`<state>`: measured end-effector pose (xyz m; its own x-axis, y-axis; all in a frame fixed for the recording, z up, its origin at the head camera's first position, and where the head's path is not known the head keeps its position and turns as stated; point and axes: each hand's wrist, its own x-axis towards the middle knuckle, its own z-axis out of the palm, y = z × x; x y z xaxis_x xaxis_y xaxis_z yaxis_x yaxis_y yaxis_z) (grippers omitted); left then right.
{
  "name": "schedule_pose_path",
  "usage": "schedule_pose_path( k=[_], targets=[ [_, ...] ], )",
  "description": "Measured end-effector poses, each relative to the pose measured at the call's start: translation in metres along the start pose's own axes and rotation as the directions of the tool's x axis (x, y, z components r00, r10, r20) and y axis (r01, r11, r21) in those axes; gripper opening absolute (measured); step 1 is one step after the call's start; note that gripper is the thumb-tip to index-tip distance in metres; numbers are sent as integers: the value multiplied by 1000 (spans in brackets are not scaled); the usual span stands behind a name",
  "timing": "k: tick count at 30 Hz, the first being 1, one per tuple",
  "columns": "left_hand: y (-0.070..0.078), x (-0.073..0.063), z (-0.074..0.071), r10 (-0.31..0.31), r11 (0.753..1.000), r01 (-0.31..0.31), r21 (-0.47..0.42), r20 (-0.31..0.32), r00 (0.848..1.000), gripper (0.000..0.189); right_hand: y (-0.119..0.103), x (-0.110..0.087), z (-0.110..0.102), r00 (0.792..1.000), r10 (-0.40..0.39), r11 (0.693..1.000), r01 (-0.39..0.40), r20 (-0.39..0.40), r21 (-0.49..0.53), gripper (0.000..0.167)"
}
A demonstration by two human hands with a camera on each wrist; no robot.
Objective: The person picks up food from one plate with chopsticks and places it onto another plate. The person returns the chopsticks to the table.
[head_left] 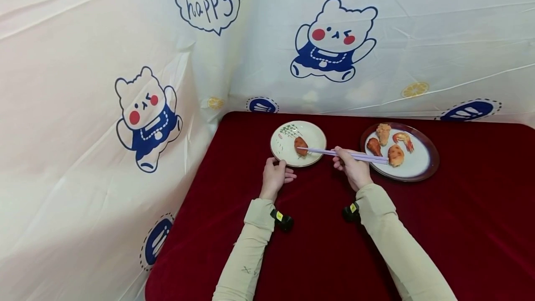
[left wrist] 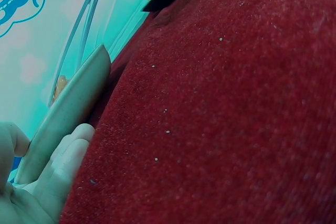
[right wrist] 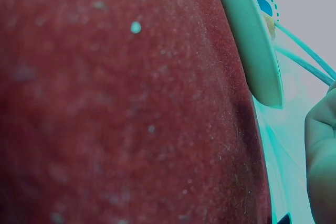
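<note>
My right hand (head_left: pixel 352 167) holds a pair of lilac chopsticks (head_left: pixel 322 151). Their tips lie at a browned piece of food (head_left: pixel 300 146), perhaps chicken, on a small white plate (head_left: pixel 311 132) with a green leaf pattern. In the left wrist view, the chopsticks (left wrist: pixel 82 40) run down to that food, partly hidden behind the plate's rim. My left hand (head_left: pixel 276 178) pinches the near left rim of the small plate; the left wrist view has the plate (left wrist: pixel 73 103) between its thumb and fingers. The right wrist view catches only part of my right hand (right wrist: pixel 323 150).
Right of the small plate stands a larger dark-rimmed plate (head_left: pixel 433 157). On it are a shrimp (head_left: pixel 403 140), a drumstick (head_left: pixel 374 147), a fried piece (head_left: pixel 382 134) and a browned piece (head_left: pixel 395 156). A red cloth (head_left: pixel 317 245) covers the table; a printed curtain (head_left: pixel 259 59) hangs behind.
</note>
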<state>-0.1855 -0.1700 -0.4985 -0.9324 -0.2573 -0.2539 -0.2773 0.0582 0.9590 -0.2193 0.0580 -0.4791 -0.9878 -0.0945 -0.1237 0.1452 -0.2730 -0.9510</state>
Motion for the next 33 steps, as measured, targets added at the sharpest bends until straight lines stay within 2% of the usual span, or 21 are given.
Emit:
schedule_pose_path(
  k=[18, 26, 33],
  targets=[
    [0, 0, 0, 2, 1000, -2, -7, 7, 1000, 44, -12, -10, -9, 1000, 7, 996, -7, -2, 94, 17],
    [1, 0, 1, -5, 1000, 5, -13, 11, 1000, 44, -17, -17, -13, 999, -33, 990, 35, -16, 137, 17],
    [2, 0, 1, -5, 1000, 5, -7, 4, 1000, 45, -20, -23, -18, 998, -62, 991, 63, -17, 121, 19]
  ],
)
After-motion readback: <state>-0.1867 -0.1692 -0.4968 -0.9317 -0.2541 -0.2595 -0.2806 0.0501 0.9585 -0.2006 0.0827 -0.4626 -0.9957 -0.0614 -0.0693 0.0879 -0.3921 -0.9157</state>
